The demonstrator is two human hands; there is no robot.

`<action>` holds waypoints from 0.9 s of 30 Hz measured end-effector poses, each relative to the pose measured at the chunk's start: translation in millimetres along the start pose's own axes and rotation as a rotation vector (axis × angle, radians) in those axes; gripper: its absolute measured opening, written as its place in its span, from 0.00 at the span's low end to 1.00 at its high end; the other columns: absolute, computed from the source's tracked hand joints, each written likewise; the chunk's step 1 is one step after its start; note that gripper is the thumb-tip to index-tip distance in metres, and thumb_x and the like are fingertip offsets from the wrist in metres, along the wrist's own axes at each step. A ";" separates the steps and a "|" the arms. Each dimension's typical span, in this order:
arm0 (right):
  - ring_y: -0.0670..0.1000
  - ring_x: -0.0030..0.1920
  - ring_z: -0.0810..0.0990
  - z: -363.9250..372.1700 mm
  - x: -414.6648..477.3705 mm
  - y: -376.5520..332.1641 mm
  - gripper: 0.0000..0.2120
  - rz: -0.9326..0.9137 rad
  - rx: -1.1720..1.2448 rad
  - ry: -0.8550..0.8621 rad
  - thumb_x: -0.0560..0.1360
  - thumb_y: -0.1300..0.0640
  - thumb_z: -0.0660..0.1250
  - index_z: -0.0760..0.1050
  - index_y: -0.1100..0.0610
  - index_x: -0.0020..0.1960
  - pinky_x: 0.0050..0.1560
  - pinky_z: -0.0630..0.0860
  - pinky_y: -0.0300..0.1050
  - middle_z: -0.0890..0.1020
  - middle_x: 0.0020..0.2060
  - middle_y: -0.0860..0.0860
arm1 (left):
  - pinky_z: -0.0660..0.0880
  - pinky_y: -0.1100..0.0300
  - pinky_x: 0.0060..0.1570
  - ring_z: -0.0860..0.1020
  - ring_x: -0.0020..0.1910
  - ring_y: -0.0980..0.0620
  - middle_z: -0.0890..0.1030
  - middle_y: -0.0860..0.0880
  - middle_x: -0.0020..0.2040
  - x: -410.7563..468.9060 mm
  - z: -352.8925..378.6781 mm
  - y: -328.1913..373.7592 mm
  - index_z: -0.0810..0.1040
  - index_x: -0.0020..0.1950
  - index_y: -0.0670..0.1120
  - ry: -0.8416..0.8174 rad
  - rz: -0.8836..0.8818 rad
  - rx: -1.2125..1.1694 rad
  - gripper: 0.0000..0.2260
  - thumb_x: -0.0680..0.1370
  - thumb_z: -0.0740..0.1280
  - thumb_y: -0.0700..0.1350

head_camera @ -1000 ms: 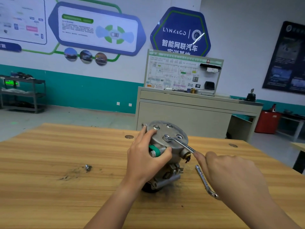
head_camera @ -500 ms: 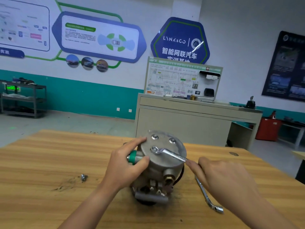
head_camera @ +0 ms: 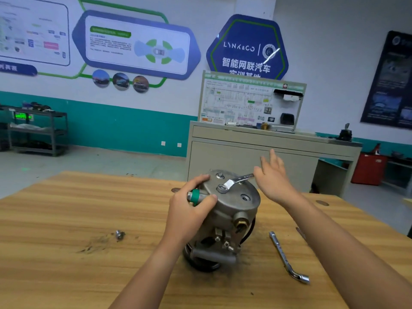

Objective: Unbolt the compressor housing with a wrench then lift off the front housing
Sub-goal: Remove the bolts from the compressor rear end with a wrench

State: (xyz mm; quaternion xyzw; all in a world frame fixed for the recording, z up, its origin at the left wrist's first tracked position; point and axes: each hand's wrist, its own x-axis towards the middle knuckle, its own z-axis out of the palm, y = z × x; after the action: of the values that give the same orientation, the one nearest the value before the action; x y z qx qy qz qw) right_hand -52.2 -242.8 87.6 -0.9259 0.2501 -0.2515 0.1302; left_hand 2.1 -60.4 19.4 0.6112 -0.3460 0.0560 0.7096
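Note:
The grey metal compressor (head_camera: 231,210) stands upright on the wooden table (head_camera: 66,219), its round front housing facing up. My left hand (head_camera: 189,210) grips its left side, fingers and thumb curled around the green-capped port (head_camera: 195,196). A silver ring wrench (head_camera: 236,181) sits on a bolt near the housing's centre, handle pointing right and away. My right hand (head_camera: 270,179) presses the handle's end with straight, spread fingers. Another bolt (head_camera: 220,175) stays at the far rim. A bolt hole (head_camera: 245,198) at the right looks empty.
A loose bolt (head_camera: 119,234) lies on the table to the left beside a dark smudge. An L-shaped socket wrench (head_camera: 287,257) lies to the right of the compressor. A grey cabinet (head_camera: 245,152) with a training panel stands behind the table's far edge.
The wrench handle has swung counter-clockwise, from pointing right and toward me to right and away. My right hand followed it and its fingers have straightened. My left hand keeps its grip.

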 end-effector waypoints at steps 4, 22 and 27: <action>0.55 0.74 0.38 2.7 25.4 -29.3 0.27 0.024 0.148 -0.107 0.81 0.54 0.48 0.42 0.61 0.75 0.72 0.43 0.50 0.34 0.73 0.54 | 0.75 0.70 0.37 0.77 0.44 0.66 0.76 0.59 0.50 3.8 4.6 -0.2 0.76 0.49 0.61 0.015 -0.030 -0.087 0.16 0.71 0.70 0.40; 0.51 0.75 0.42 21.7 28.2 -141.4 0.36 -0.427 0.078 -0.304 0.79 0.40 0.51 0.38 0.59 0.75 0.74 0.45 0.53 0.40 0.75 0.52 | 0.74 0.69 0.47 0.78 0.49 0.63 0.81 0.56 0.51 2.3 -7.3 5.4 0.79 0.56 0.51 -0.013 0.035 -0.013 0.18 0.66 0.67 0.45; 0.50 0.75 0.48 31.5 -6.9 -167.8 0.38 -0.683 -0.029 -0.239 0.77 0.38 0.54 0.39 0.54 0.76 0.72 0.48 0.60 0.42 0.75 0.48 | 0.72 0.68 0.34 0.78 0.33 0.62 0.81 0.56 0.31 3.3 -7.0 4.2 0.78 0.40 0.47 0.040 0.051 -0.040 0.07 0.71 0.71 0.36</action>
State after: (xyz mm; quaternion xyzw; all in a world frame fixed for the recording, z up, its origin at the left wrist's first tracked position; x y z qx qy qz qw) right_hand 26.0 -94.3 119.9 -0.9806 -0.0870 -0.1670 0.0541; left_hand 5.4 -54.2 24.6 0.5868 -0.3480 0.0794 0.7268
